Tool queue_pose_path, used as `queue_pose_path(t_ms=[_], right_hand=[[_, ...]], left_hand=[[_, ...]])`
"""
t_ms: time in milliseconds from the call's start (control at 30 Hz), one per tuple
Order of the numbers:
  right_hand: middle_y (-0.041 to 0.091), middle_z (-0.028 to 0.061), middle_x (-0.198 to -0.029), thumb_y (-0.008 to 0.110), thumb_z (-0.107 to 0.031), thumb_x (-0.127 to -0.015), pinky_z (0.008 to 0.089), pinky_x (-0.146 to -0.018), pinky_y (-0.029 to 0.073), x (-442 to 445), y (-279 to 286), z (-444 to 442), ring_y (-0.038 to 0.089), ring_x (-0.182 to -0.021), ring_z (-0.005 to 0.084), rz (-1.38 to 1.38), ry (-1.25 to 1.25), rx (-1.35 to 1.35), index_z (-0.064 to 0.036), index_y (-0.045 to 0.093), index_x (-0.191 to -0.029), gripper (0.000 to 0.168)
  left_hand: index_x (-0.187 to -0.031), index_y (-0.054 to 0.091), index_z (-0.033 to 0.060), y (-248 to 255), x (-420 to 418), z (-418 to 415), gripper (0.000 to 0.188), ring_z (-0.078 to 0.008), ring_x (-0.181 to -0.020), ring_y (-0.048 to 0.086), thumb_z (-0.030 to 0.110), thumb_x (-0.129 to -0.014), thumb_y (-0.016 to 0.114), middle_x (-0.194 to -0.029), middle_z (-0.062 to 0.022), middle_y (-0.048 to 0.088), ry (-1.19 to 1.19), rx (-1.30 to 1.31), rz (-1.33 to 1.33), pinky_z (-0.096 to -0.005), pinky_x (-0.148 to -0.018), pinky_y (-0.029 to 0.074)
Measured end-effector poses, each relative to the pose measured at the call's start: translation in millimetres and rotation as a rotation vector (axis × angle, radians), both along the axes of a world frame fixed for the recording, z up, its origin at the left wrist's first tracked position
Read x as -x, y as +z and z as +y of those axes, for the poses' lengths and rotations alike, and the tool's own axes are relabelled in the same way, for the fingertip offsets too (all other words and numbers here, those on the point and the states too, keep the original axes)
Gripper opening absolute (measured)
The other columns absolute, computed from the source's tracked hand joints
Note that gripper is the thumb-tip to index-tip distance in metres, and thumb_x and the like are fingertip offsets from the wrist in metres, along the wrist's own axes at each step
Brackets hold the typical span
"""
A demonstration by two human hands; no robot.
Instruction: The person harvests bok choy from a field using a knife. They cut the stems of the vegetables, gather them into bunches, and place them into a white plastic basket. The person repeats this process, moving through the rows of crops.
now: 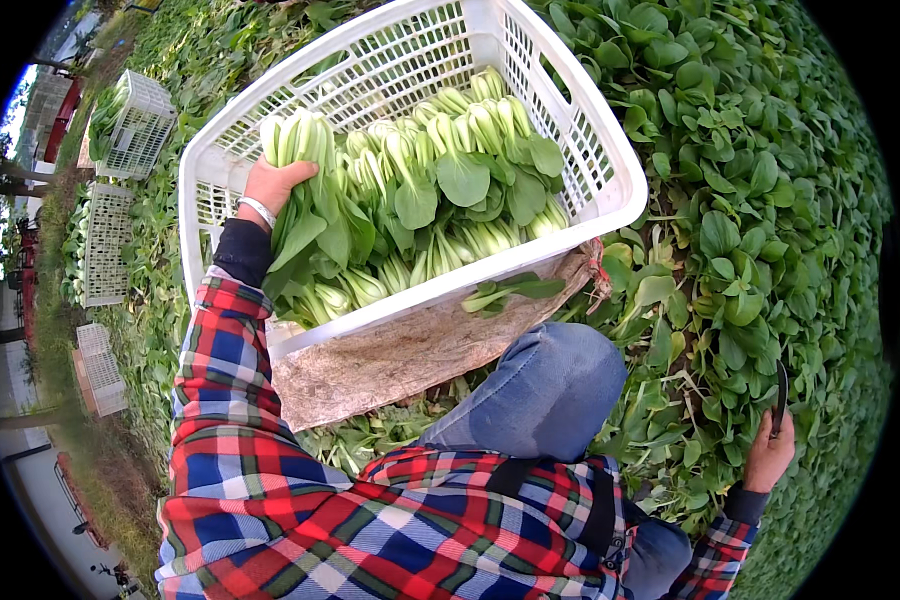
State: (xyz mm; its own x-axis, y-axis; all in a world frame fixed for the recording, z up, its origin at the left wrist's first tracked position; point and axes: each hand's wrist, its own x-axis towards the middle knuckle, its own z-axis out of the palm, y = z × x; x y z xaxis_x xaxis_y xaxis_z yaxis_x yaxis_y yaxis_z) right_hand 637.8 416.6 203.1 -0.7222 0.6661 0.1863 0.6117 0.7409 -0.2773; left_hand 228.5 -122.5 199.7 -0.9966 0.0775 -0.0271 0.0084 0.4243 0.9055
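My left hand (274,187) grips a bunch of leafy bok choy (307,142) at the left end of a white plastic crate (412,300). The pale stems point up and the leaves hang down. Inside the crate, rows of bok choy (450,135) lie with their stems showing. At the right, my right hand (771,451) holds a knife (781,390) with a dark, narrow, curved blade, over the growing plants.
A dirty woven sack (390,367) lies beneath and in front of the crate, with loose bok choy (484,300) on it. Growing greens (742,240) cover the right side. Further white crates stand at the far left: one (139,124), another (107,244) and a third (103,367).
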Motion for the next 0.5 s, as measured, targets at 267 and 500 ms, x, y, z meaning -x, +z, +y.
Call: queue_pose_path(t_ms=[267, 500], right_hand=[[0.055, 0.0115, -0.078, 0.054, -0.01, -0.079, 0.0279, -0.061, 0.043, -15, -5, 16, 0.054, -0.063, 0.0192, -0.211, -0.08, 0.024, 0.001, 0.053, -0.094, 0.019], [0.056, 0.0132, -0.079, 0.055, -0.01, -0.078, 0.0286, -0.062, 0.043, -27, -20, 26, 0.054, -0.064, 0.0211, -0.253, -0.102, 0.023, 0.001, 0.053, -0.094, 0.02]], left_hand=[[-0.093, 0.049, 0.0009, -125, 13, -59, 0.048, -0.0312, -0.082, 0.057, 0.021, -0.055, 0.068, -0.086, -0.0183, 0.058, 0.701, 0.799, -0.013, -0.0341, -0.076, 0.043], [-0.116, 0.03, -0.0024, -227, 48, -122, 0.077, -0.0331, -0.101, 0.048, 0.034, -0.06, 0.069, -0.11, -0.0266, 0.044, 0.819, 0.591, -0.039, -0.0346, -0.085, 0.037]])
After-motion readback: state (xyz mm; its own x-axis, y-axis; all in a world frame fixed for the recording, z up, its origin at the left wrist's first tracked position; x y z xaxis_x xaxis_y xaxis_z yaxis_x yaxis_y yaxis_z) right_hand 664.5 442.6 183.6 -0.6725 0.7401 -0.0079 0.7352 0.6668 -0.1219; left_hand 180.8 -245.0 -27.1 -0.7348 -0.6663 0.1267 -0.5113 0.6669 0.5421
